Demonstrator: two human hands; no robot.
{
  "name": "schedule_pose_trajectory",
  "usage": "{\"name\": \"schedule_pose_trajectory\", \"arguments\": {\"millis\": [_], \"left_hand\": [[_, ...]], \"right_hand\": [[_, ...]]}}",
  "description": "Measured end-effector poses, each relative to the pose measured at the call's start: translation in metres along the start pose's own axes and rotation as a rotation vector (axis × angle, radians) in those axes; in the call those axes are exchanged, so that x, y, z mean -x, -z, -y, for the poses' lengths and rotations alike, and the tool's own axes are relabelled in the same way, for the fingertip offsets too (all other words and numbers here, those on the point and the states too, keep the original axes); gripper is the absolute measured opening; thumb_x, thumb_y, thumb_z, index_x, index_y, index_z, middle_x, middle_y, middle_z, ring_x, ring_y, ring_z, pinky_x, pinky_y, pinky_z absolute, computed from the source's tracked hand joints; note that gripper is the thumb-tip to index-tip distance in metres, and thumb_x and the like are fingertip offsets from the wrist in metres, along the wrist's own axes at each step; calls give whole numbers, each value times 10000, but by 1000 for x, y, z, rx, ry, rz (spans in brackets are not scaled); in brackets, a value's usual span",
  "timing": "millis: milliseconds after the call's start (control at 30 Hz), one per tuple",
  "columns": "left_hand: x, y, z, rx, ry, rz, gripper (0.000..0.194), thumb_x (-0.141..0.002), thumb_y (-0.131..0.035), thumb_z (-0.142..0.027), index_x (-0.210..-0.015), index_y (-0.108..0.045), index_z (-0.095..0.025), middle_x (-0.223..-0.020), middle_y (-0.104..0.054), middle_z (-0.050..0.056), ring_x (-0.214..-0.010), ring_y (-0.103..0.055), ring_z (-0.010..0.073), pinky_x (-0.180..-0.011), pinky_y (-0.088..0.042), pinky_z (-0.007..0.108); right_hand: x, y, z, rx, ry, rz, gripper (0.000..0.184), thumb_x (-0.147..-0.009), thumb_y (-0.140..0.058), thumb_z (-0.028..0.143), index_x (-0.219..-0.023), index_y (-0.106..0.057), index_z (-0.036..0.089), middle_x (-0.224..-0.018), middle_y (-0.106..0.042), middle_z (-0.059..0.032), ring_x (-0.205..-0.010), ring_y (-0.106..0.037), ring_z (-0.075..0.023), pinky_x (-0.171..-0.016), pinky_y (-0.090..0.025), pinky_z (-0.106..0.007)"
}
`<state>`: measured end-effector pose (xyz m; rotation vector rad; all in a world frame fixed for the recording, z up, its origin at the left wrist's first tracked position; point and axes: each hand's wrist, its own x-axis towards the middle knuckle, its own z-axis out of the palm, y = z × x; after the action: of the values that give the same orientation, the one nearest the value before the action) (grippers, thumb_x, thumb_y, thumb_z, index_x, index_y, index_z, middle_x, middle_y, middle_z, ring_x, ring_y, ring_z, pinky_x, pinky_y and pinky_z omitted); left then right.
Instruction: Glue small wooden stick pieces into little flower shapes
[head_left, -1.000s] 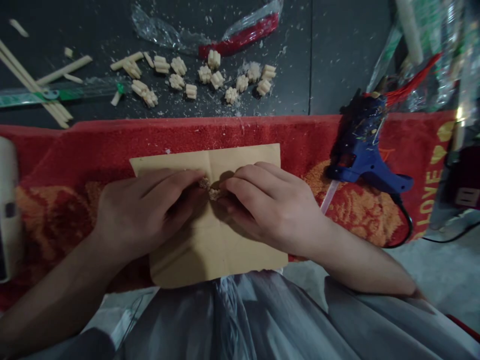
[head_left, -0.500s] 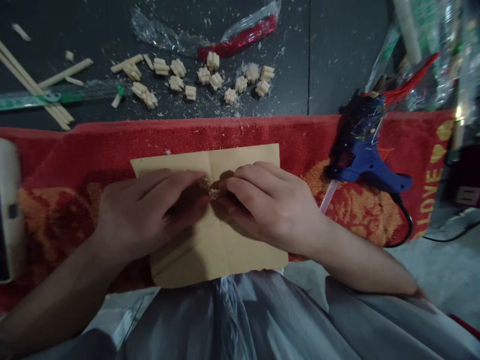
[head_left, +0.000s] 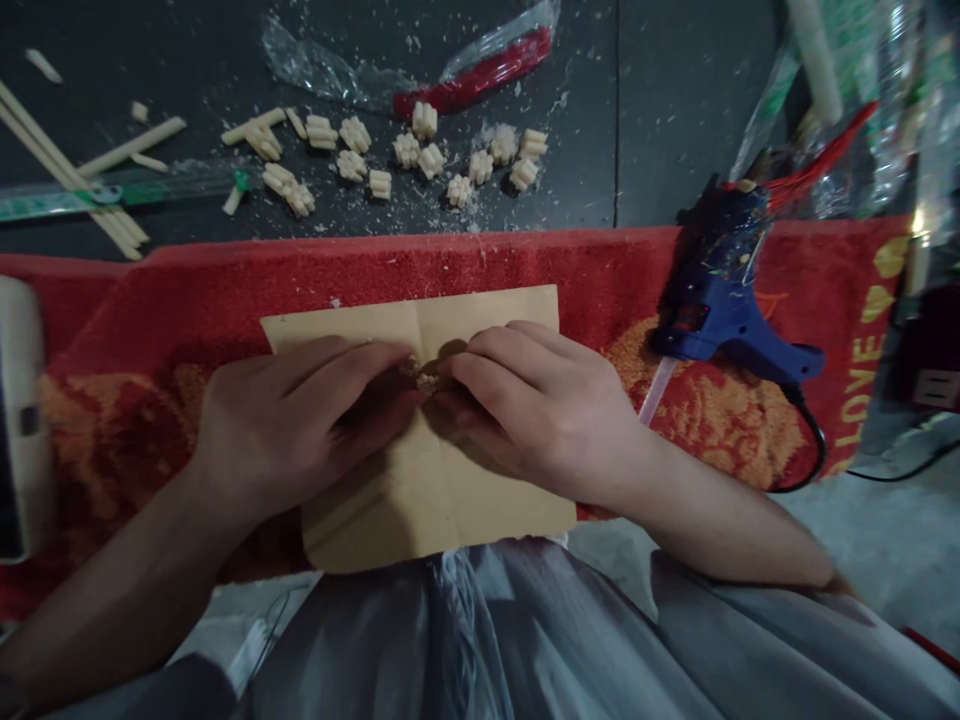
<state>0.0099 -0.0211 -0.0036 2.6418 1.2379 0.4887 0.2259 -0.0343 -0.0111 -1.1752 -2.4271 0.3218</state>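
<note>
Over a tan sheet of card (head_left: 450, 510), my left hand (head_left: 289, 420) and my right hand (head_left: 544, 415) meet with fingertips almost touching. Each is closed in a pinch. Between the fingertips show the pale, knobbly ends of two small bundles of short wooden sticks: one bundle (head_left: 409, 366) at the left fingers, the other bundle (head_left: 427, 382) at the right. Fingers cover most of both, and whether the bundles touch is hard to make out. A centre crease runs down the card, which lies on a red towel (head_left: 450, 262).
Several similar stick bundles (head_left: 431, 160) lie on the dark table (head_left: 660, 120) beyond the towel. Long sticks (head_left: 75, 180) are at the left. A blue glue gun (head_left: 739, 325) with a cord rests at the right, near plastic wrappers (head_left: 862, 110). A red-edged wrapper (head_left: 472, 75) lies at the back.
Both hands stay in nearly the same place, still pinching the bundles. The view has shifted very slightly; nothing else has visibly moved.
</note>
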Motion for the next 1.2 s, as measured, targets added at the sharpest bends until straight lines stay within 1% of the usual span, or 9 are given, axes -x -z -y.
{"name": "schedule_pose_trajectory", "arguments": {"millis": [167,267,400,533,633,867,967,1200], "left_hand": [[-1,-1,1,-3,-59,-2,185,-943,-621,-313,-1049,-649,-163,-895,-769,9,-776,-739,159,-550,-414,271],[-3,-2,2,-26,-60,3,120,-934,-622,-278,-1012,-647,-191,-804,-737,-24,-671,-701,146,-516,-392,275],[-3,-2,2,-37,-47,30,95,-948,-585,-297,-947,-636,-218,-724,-685,-45,-588,-637,145,-481,-373,275],[0,-3,2,-59,-36,25,140,-958,-562,-331,-915,-625,-213,-755,-696,-43,-599,-625,137,-486,-360,268],[1,-3,1,-65,-32,34,153,-961,-555,-336,-908,-620,-208,-758,-700,-43,-593,-623,130,-491,-354,263],[3,-1,2,-69,-25,47,153,-965,-546,-335,-934,-626,-208,-820,-733,-44,-653,-673,124,-512,-361,258],[2,-1,2,-64,-26,32,168,-972,-525,-334,-940,-637,-213,-832,-746,-40,-668,-689,128,-517,-375,262],[1,-2,2,-60,5,71,224,-985,-494,-343,-921,-664,-212,-812,-756,-22,-641,-690,147,-501,-377,287]], "right_hand": [[1,-1,1,-24,-31,29,226,-979,-491,212,-853,-666,143,-828,-657,-54,-758,-555,-146,-671,-472,-289],[1,-1,0,-28,-31,49,232,-980,-480,216,-862,-667,146,-841,-660,-59,-765,-552,-153,-681,-468,-297],[0,0,-1,-1,-19,40,230,-973,-481,202,-855,-671,149,-838,-670,-58,-764,-560,-154,-692,-469,-293],[0,-1,-2,7,-3,16,226,-963,-486,192,-857,-679,140,-825,-674,-60,-759,-565,-157,-691,-474,-289],[0,0,-2,-8,-14,37,234,-970,-478,202,-869,-681,145,-837,-673,-58,-761,-561,-153,-698,-470,-290],[-1,0,-2,-29,-15,27,240,-968,-485,208,-870,-690,132,-842,-675,-67,-763,-562,-156,-696,-466,-291],[-1,0,-2,-41,-10,30,258,-974,-470,208,-869,-693,130,-835,-671,-71,-758,-557,-161,-692,-466,-299],[-1,1,-3,-26,-4,33,247,-966,-477,204,-858,-690,138,-833,-675,-68,-754,-555,-162,-688,-462,-297]]}}
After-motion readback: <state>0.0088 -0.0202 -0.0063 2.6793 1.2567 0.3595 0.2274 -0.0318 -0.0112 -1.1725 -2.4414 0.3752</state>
